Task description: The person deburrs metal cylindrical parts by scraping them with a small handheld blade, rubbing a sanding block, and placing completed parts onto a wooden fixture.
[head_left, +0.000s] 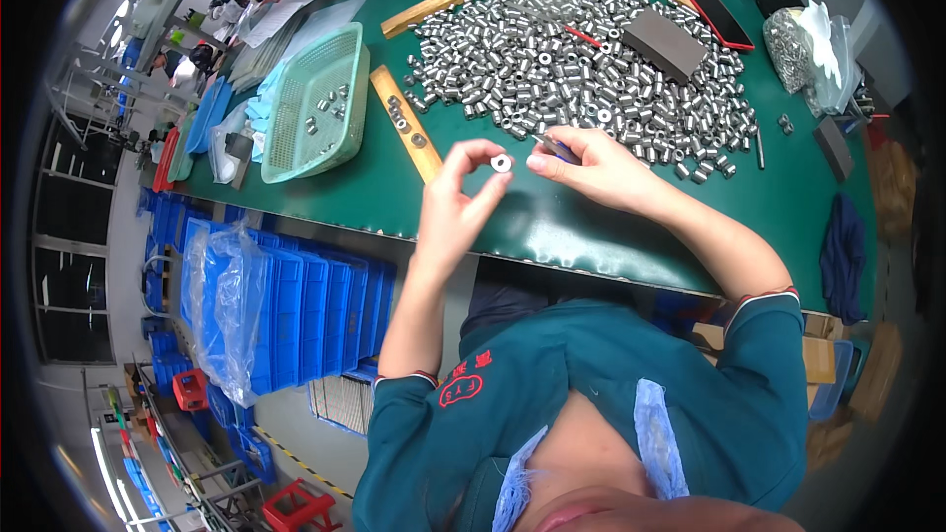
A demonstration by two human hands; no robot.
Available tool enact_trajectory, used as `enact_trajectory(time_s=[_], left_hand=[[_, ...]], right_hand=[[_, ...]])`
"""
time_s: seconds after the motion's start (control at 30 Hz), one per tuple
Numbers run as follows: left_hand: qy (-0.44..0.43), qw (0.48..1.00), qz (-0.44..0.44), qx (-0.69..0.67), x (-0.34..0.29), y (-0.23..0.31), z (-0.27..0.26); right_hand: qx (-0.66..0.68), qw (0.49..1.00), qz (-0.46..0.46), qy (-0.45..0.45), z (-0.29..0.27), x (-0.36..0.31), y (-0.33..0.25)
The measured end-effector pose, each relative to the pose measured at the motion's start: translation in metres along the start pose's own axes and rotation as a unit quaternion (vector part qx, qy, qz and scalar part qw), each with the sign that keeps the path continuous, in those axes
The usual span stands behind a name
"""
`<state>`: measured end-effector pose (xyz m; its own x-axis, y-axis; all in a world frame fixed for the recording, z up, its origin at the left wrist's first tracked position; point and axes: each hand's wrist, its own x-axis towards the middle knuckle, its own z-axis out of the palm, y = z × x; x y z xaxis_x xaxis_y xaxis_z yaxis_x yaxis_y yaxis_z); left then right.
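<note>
I see the left hand [455, 199] raised over the near edge of the green desk [788, 207], thumb and forefinger pinching a small metal ring [502, 163] by its rim. The ring's open face is turned up toward me, so its bore axis runs roughly toward the camera, not along the desk. The right hand [591, 169] sits just beside it, to the right, fingers closed around a thin dark tool [553, 147] whose tip I see poking out toward the left; the forefinger tip comes near to the ring without clearly touching it. I judge the left hand carries the ring alone, and the right is the nearer one to the stock.

That stock, a broad heap of short metal sleeves [581, 59], lies straight beyond both hands, close behind the right knuckles. A grey block [662, 42] and a red pen [582, 35] rest on the heap. To the left stands a pale green basket [320, 103] with a few pieces in it, and between basket and heap a wooden strip [406, 124] lies at a slant with several sleeves on it.
</note>
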<state>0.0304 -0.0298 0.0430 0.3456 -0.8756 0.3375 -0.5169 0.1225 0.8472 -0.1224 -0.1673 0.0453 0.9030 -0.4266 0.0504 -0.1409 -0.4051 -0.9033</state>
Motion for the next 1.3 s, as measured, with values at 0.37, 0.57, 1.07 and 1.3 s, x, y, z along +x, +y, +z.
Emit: enact_trajectory(time_s=[0.37, 0.57, 1.07, 1.3], left_hand=[[0.062, 0.995, 0.039, 0.074, -0.026, -0.002, 0.014], [0.062, 0.994, 0.011, 0.094, -0.024, 0.012, 0.016], [0.033, 0.961, 0.157, 0.226, -0.026, 0.011, 0.012], [0.075, 0.945, 0.226, 0.226, -0.027, 0.012, 0.014]], right_hand=[[-0.008, 0.998, -0.007, 0.060, -0.004, -0.002, -0.001], [-0.168, 0.970, -0.164, 0.066, 0.004, -0.011, -0.003], [-0.385, 0.866, -0.294, 0.120, 0.006, -0.015, -0.007], [-0.343, 0.892, -0.274, 0.110, 0.011, -0.018, -0.011]])
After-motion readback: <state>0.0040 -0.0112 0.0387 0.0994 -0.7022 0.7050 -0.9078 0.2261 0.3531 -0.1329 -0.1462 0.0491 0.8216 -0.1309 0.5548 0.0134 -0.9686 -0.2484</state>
